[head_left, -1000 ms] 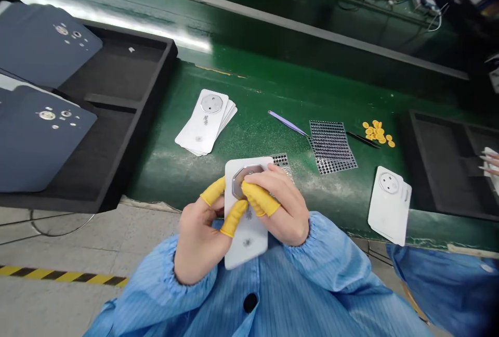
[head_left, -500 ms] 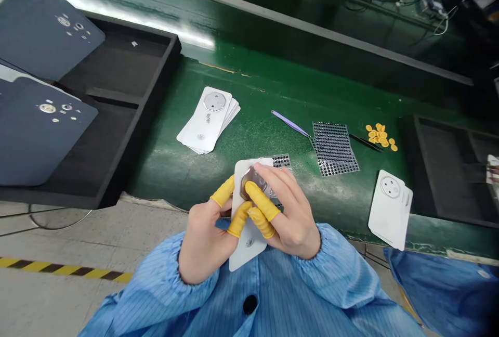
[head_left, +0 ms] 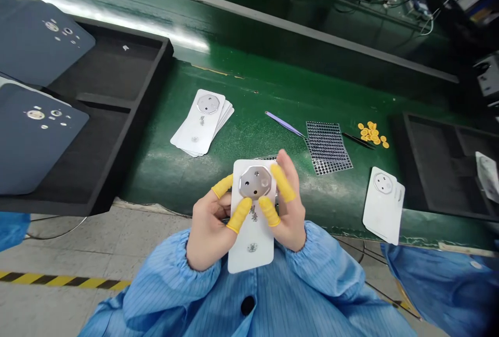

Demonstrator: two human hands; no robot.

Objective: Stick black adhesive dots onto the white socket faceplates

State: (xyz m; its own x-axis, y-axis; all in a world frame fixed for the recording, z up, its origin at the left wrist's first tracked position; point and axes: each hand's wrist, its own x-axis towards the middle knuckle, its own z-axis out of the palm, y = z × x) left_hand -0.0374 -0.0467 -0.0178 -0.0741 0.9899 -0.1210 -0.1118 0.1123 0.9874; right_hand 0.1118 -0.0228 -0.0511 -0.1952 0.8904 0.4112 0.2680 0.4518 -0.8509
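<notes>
A white phone back cover with a silver octagonal camera plate is held upright before me, its plate facing my view. My left hand grips its left edge, thumb on the front just under the plate. On the opposite edge, my right hand pinches the cover, with the thumb below the plate and the index finger at the top right. Yellow finger cots cover the thumbs and index fingers. Behind the cover, a sheet of black dots is mostly hidden.
Fanned white covers lie at centre left, two more covers at right. Purple tweezers, a dotted black sheet, dark tweezers and yellow finger cots rest on the green bench. Black trays flank both sides.
My right index finger has left the camera plate and moved to the cover's right edge. The cover has turned to face me more squarely, and the plate is now uncovered.
</notes>
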